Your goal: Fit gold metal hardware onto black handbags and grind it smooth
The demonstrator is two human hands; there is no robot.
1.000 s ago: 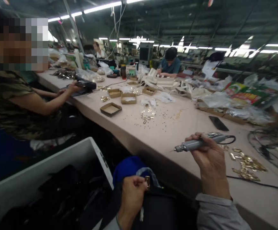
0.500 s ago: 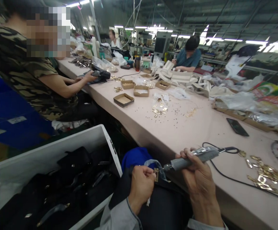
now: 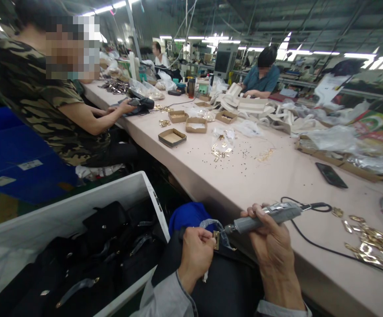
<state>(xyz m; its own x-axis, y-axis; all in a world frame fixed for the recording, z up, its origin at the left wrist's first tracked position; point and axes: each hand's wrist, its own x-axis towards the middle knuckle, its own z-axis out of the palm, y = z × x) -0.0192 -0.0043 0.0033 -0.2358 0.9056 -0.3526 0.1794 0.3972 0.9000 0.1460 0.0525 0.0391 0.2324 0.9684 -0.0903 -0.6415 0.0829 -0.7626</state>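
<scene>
My right hand (image 3: 272, 251) is wrapped round a grey corded electric screwdriver (image 3: 267, 216), whose tip points left at a small gold clasp (image 3: 216, 240). My left hand (image 3: 194, 255) is closed in a pinch on that clasp, which sits on a black bag (image 3: 224, 286) in my lap below the table edge. A bit of clear plastic wrap clings to the clasp. The tool's black cable (image 3: 326, 251) runs right across the pink table (image 3: 264, 176).
A white bin (image 3: 62, 220) of black bags stands at my left. A person in a camouflage shirt (image 3: 39, 105) sits beyond it. Gold fittings (image 3: 366, 242) lie at the right, a phone (image 3: 331, 175), small cardboard trays (image 3: 172, 137) and loose screws farther up the table.
A second ago my right hand held the screwdriver up over the table. It came down and left, bringing the tip to the clasp pinched in my left hand.
</scene>
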